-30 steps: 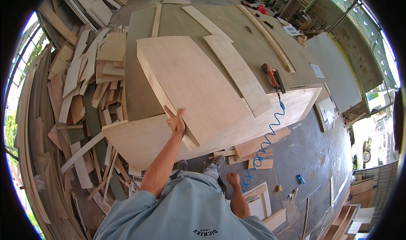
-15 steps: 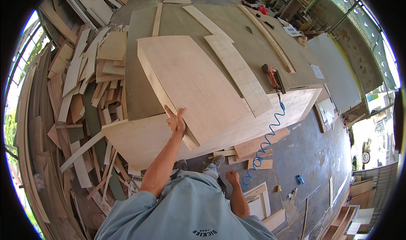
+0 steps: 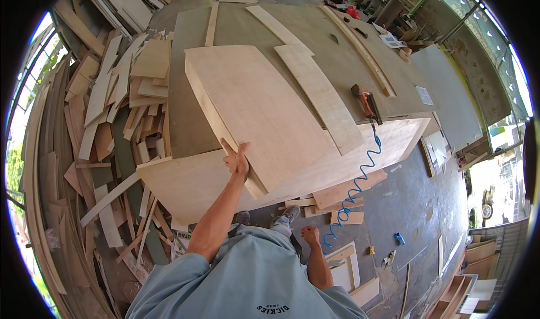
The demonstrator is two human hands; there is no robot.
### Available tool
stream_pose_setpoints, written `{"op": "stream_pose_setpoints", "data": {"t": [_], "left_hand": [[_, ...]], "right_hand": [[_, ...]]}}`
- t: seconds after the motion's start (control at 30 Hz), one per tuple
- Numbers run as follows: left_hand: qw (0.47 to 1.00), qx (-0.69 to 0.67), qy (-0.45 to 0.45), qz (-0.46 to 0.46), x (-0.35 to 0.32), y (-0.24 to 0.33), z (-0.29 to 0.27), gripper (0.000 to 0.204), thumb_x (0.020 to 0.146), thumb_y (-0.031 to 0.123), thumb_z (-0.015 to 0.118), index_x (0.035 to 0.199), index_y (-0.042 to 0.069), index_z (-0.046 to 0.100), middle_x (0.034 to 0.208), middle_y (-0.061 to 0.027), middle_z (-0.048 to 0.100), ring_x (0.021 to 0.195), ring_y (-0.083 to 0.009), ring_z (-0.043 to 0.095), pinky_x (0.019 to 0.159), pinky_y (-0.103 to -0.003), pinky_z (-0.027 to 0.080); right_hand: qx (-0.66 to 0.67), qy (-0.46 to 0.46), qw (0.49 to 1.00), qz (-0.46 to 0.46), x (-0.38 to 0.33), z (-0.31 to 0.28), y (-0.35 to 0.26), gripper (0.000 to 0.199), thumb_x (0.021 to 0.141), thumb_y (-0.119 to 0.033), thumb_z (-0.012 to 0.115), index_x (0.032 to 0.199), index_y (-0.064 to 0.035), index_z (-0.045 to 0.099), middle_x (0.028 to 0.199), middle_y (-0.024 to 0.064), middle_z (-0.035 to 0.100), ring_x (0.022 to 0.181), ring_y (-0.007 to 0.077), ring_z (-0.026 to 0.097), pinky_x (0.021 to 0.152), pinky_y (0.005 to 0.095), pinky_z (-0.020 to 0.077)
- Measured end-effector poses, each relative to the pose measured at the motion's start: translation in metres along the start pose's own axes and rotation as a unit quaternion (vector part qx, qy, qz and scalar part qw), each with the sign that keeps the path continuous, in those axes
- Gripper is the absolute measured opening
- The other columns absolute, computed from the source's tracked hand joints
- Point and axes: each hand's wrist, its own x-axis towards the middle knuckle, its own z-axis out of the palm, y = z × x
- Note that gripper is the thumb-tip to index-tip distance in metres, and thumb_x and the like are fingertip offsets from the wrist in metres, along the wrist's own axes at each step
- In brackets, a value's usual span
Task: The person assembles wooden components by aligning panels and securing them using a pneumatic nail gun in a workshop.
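Observation:
My left hand (image 3: 236,161) grips the near left side edge of a pale plywood box (image 3: 253,105), its thumb over the top panel and fingers along the side. The box lies at a slant on the workbench (image 3: 188,113), its near end reaching past the bench's front edge. Down by my right side, my right hand (image 3: 309,236) is curled into a loose fist, away from the bench, with nothing visible in it. A red and black nail gun (image 3: 365,102) rests at the bench's right front, its coiled blue air hose (image 3: 363,175) hanging toward the floor.
Right of the box lies a long plywood strip (image 3: 320,97); farther back is a narrow slotted rail (image 3: 360,49). A big heap of offcuts (image 3: 149,88) stands along the left. A large pale panel (image 3: 394,139) fronts the bench. Boards (image 3: 349,189) lie on the floor near my feet.

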Motion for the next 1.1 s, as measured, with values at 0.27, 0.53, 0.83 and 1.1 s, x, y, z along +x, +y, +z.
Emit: {"op": "stream_pose_setpoints", "data": {"t": [0.27,0.53,0.83,1.1], "left_hand": [[1.0,-0.006,0.007,-0.001,0.001,-0.001,-0.001,0.112,0.071,0.065,0.063,0.158,0.033,0.0,0.131,-0.0359,0.034,0.123,-0.0496,0.036,0.105,-0.059,0.027],[1.0,-0.009,0.003,-0.009,-0.008,0.008,-0.006,0.109,0.074,0.062,0.062,0.158,0.03,0.001,0.135,-0.0396,0.033,0.126,-0.0501,0.037,0.109,-0.054,0.026],[1.0,0.011,0.008,-0.004,-0.003,0.001,0.0,0.109,0.074,0.067,0.061,0.157,0.035,-0.001,0.129,-0.0331,0.037,0.121,-0.0466,0.038,0.105,-0.058,0.028],[1.0,0.017,0.006,-0.012,-0.006,0.004,-0.001,0.11,0.073,0.065,0.063,0.157,0.034,-0.001,0.126,-0.0323,0.038,0.12,-0.0469,0.038,0.104,-0.057,0.029]], "right_hand": [[0.007,-0.005,1.0,-0.029,0.009,-0.001,-0.004,0.022,0.084,-0.019,0.063,0.084,0.0006,0.072,0.069,0.0082,0.069,0.057,0.015,0.066,0.053,0.0299,0.0519],[0.006,0.003,0.997,-0.074,0.019,-0.003,-0.027,0.024,0.084,-0.019,0.062,0.089,0.003,0.071,0.069,0.0086,0.069,0.058,0.0143,0.066,0.053,0.0288,0.0511],[0.119,-0.017,0.989,-0.083,0.024,-0.009,-0.065,0.024,0.085,-0.02,0.064,0.091,0.0014,0.071,0.071,0.0057,0.067,0.059,0.0116,0.063,0.052,0.0254,0.0477],[0.162,-0.03,0.984,-0.063,0.022,-0.012,-0.092,0.022,0.089,-0.023,0.064,0.09,-0.0015,0.07,0.071,0.0024,0.064,0.062,0.0109,0.059,0.054,0.0264,0.0468]]}}
